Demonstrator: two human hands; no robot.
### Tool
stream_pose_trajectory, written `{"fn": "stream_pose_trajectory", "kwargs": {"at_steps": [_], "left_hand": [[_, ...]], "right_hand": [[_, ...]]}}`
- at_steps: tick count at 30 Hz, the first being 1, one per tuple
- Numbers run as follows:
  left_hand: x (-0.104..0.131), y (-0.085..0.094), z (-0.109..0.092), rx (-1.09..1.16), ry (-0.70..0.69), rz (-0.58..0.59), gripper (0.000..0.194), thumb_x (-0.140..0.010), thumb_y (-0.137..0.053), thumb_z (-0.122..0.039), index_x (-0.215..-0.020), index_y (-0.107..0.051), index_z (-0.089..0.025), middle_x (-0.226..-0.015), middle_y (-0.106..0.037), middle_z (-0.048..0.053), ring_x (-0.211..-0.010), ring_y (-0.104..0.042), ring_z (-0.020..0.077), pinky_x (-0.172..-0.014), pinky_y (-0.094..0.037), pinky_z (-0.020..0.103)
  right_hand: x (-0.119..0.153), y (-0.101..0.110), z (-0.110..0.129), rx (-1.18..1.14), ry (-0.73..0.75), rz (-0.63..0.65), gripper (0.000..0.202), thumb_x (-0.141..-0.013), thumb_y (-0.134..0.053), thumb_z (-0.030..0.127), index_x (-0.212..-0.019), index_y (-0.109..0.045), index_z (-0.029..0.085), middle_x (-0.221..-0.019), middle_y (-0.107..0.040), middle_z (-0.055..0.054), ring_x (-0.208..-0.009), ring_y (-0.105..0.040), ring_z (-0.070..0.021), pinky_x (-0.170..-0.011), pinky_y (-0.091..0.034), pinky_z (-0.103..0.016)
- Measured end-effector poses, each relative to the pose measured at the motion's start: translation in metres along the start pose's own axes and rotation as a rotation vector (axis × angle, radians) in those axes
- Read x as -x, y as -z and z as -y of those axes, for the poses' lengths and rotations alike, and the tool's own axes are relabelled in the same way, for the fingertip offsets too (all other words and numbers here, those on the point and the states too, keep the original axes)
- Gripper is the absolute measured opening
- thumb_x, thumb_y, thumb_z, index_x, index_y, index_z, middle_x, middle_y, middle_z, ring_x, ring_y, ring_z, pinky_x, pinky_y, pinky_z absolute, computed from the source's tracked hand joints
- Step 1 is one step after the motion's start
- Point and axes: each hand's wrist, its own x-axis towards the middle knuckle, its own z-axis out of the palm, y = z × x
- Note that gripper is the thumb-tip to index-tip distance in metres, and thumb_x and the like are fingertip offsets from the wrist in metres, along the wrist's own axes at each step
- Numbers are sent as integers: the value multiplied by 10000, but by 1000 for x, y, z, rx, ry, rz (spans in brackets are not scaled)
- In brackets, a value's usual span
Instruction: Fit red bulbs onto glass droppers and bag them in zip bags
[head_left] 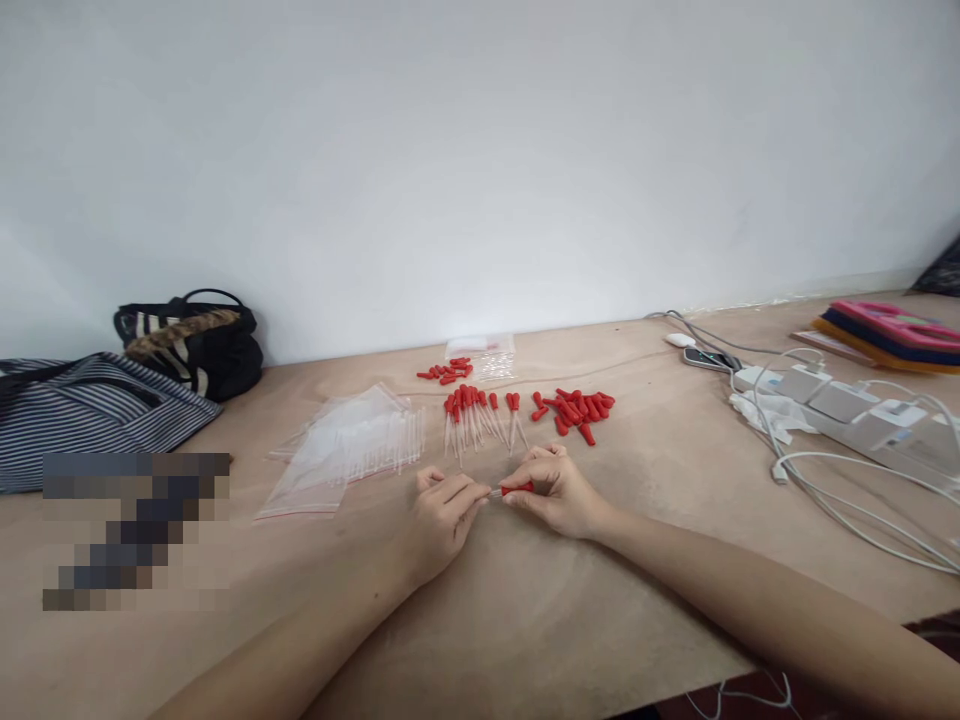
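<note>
My right hand pinches a red rubber dropper bulb between thumb and fingers. From its left end runs a thin clear tube, gripped by the fingertips of my left hand; most of the tube is hidden by those fingers. Just beyond my hands lie several droppers, clear tubes with red bulbs on them. To their right is a heap of loose red bulbs. Bare clear tubes lie in a row on flat plastic zip bags at the left.
Farther back are more red bulbs and a small plastic bag. White chargers on a power strip, cables and a phone occupy the right side. A striped bag and a black bag stand at the left, by the wall.
</note>
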Motion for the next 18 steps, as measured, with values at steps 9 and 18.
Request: {"fn": "stream_pose_trajectory", "kwargs": {"at_steps": [9,18], "left_hand": [[-1,-2,-3,-16,-32,-26,218,-887,-356,-170,-848,-570,-183,-727,-646,1,-619,-558,107,-690,-291,301],[-2,-4,-6,13,-22,-42,216,-893,-360,-187,-851,-571,-175,-700,-637,-2,-618,-561,107,-684,-309,294]], "right_hand": [[0,-2,5,7,33,-19,78,-740,-608,269,-773,-678,269,-718,-677,4,-712,-550,-148,-876,-240,-428],[-2,-5,7,21,30,-31,123,-757,-594,338,-747,-671,242,-684,-655,0,-690,-554,-137,-861,-262,-405]]}}
